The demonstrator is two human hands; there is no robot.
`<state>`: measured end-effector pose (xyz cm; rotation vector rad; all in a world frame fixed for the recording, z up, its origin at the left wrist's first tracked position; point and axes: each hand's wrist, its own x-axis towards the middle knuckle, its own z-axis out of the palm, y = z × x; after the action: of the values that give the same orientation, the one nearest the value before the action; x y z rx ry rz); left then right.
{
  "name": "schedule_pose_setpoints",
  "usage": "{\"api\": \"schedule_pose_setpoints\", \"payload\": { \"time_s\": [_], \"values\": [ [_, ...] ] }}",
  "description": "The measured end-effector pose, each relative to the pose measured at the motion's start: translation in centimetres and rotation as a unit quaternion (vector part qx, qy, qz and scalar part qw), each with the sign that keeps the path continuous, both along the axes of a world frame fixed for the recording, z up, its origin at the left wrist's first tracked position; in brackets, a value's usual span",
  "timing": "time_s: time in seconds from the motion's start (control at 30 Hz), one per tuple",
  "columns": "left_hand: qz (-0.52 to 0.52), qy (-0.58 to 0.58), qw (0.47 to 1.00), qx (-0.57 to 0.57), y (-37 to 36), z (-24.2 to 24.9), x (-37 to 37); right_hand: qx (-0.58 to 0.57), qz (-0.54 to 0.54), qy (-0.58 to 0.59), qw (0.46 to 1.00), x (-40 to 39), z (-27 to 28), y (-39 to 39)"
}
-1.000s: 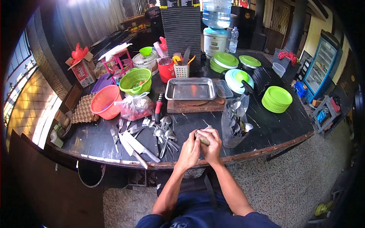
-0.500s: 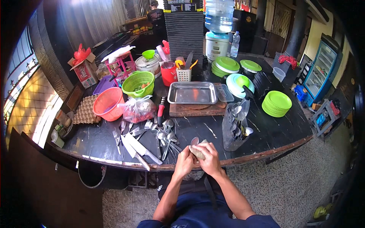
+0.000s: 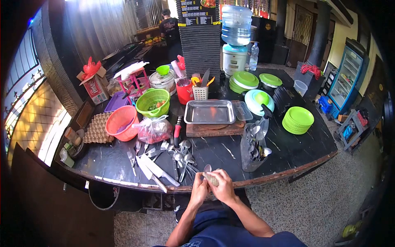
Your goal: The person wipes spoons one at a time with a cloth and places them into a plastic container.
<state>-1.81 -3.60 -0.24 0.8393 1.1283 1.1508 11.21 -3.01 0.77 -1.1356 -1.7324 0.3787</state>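
One spoon (image 3: 207, 168), bowl fwd, long axis approx. fore-aft, L hand (image 3: 199, 191) closed round it, R hand (image 3: 223, 187) closed w/ cloth (image 3: 211, 179).

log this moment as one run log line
left hand: holds spoon | right hand: cloth against spoon | at: near table edge | left: two knives, loose cutlery | right: cutlery holder

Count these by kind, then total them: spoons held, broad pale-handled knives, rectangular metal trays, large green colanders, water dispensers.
Held spoon: 1
Broad pale-handled knives: 2
Rectangular metal tray: 1
Large green colander: 1
Water dispenser: 1
Total: 6
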Motion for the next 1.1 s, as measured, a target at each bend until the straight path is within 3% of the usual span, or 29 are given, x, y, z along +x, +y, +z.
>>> {"api": "schedule_pose_setpoints", "payload": {
  "time_s": [0.13, 0.27, 0.4, 0.43, 0.47, 0.5, 0.6, 0.67, 0.73, 1.0, 1.1],
  "values": [
    [-0.07, 0.046, 0.996, 0.017, 0.1, -0.5, -0.1, -0.005, 0.004, -0.021, 1.0, 0.8, 0.6, 1.0],
    [-0.086, 0.059, 0.994, 0.038, 0.3, 0.6, 0.8, 0.036, -0.074, -0.037, 0.996, 1.4, 1.8, 2.6],
    [-0.106, 0.018, 0.994, 0.02, 0.7, 1.9, 1.3, 0.049, -0.119, 0.088, 0.988, 1.4, 1.1, 4.5],
    [-0.119, -0.005, 0.992, 0.049, 0.7, 1.2, 1.4, -0.073, -0.111, 0.246, 0.96, 1.5, 0.8, 4.7],
    [-0.137, -0.015, 0.989, 0.058, 0.8, 1.0, 1.5, -0.192, -0.099, 0.394, 0.893, 1.5, 0.4, 4.9],
    [-0.124, -0.003, 0.991, 0.057, 0.9, 0.7, 1.7, -0.234, -0.069, 0.455, 0.856, 1.8, 0.0, 5.0],
    [-0.081, -0.001, 0.996, 0.037, 1.8, -0.4, 2.5, -0.304, -0.006, 0.391, 0.869, 1.4, -0.8, 3.8],
    [-0.056, -0.013, 0.998, 0.014, 2.0, -1.1, 2.8, -0.24, -0.023, 0.307, 0.921, 0.8, -1.2, 3.2],
    [-0.075, -0.004, 0.997, 0.001, 2.1, -1.4, 2.5, -0.262, -0.039, 0.277, 0.924, 1.2, -0.6, 3.1],
    [-0.041, -0.012, 0.999, 0.016, 3.3, -1.9, 3.3, -0.287, -0.04, 0.238, 0.927, 1.7, -2.6, 2.4],
    [-0.016, -0.053, 0.997, 0.05, 3.5, -1.6, 3.2, -0.274, -0.025, 0.287, 0.918, 1.4, -2.5, 2.3]
  ]
}}
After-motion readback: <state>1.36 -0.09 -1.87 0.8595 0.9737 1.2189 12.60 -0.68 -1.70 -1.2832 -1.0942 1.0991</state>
